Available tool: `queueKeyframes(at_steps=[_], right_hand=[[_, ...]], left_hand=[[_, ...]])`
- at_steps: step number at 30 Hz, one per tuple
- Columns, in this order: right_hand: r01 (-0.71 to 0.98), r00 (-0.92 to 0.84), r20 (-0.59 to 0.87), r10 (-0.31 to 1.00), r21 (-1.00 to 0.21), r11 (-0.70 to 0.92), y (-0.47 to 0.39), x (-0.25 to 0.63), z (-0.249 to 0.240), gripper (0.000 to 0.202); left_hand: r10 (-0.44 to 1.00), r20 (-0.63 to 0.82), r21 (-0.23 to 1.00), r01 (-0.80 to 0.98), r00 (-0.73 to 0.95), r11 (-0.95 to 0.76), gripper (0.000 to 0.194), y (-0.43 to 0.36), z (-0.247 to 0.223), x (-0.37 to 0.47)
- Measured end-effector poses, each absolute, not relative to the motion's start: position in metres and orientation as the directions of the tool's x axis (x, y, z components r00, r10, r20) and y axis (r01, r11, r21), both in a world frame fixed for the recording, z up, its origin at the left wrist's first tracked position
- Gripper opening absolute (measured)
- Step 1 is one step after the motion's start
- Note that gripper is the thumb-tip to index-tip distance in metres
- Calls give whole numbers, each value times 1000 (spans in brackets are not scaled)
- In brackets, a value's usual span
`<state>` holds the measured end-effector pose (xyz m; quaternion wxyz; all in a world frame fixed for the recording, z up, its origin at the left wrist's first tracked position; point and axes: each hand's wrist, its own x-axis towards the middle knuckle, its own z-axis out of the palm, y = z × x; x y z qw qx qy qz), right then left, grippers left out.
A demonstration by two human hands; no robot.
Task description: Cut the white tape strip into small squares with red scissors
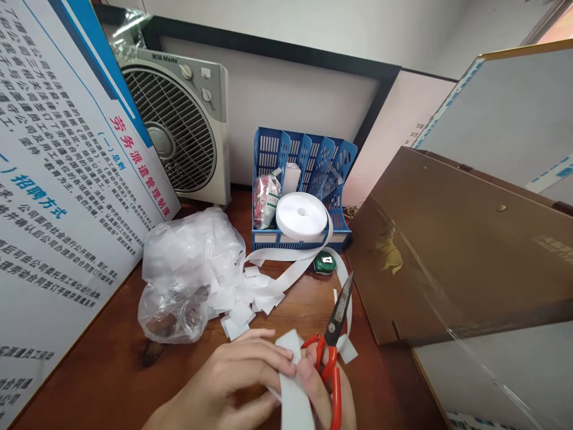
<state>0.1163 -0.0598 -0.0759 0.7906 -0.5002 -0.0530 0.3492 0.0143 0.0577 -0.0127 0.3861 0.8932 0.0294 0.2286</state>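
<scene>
My left hand (237, 373) pinches a white strip (296, 397), which looks like hook-and-loop tape, near the front of the table. Red-handled scissors (336, 328) sit in my right hand (313, 385), blades pointing up and away, apparently closed. The thumb of that hand also presses against the strip. Beyond my hands lie several cut white pieces (239, 310) in a loose heap. A roll of white tape (301, 214) rests against the blue file rack (264, 239), its unrolled length curling over the table. Between the rack and the scissors is a green tape measure (324, 263).
A crumpled clear plastic bag (188, 263) stands left of the cut pieces. Behind it is a box fan (179, 131). A large printed board (67, 179) leans on the left, and a brown panel (456, 251) borders the wooden table (376, 388) on the right.
</scene>
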Motion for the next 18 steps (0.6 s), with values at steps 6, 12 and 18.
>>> queueKeyframes(at_steps=[6,12,18], right_hand=[[-501,674,-277,685,-853,148,-61,134,-76,40],[-331,870,-175,460,-900,285,-48,142,-87,38],[-210,936,-91,341,-920,331,-40,144,-89,34]], left_hand=[[321,239,716,57,916,-696,24,57,-9,7],[557,89,747,315,826,-586,9,72,-11,-16],[700,-96,962,248,708,-118,20,69,-43,-23]])
